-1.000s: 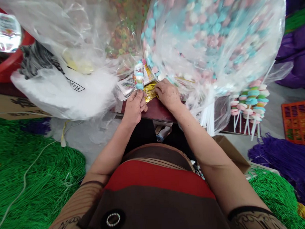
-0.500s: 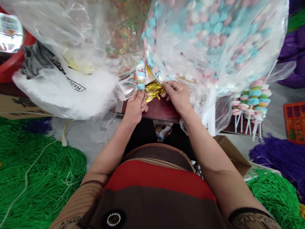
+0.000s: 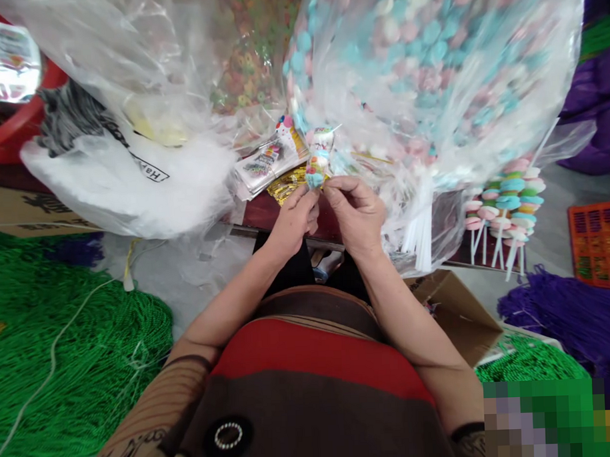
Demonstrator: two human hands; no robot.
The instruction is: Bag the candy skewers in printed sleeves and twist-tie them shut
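Wrapped in a printed clear bag, a candy skewer (image 3: 316, 163) stands up from the fingers of my left hand (image 3: 295, 219), which pinches its lower end. My right hand (image 3: 355, 210) is closed at the bag's base, thumb against forefinger; a bit of gold shows between the fingertips. Behind my left hand lie gold twist ties (image 3: 287, 184) on the dark red table (image 3: 262, 212). Flat printed bags (image 3: 263, 166) are stacked just beyond them.
A big bag of pink and blue candies (image 3: 434, 70) fills the back right. White sticks (image 3: 419, 234) and finished-looking candy skewers (image 3: 509, 198) lie at right. A white plastic bag (image 3: 183, 186) sits left, with green cords (image 3: 79, 343) below.
My left hand has moved right with the bagged skewer, away from the bag stack. My right hand has left the gold ties and now meets the left at the bag's base.
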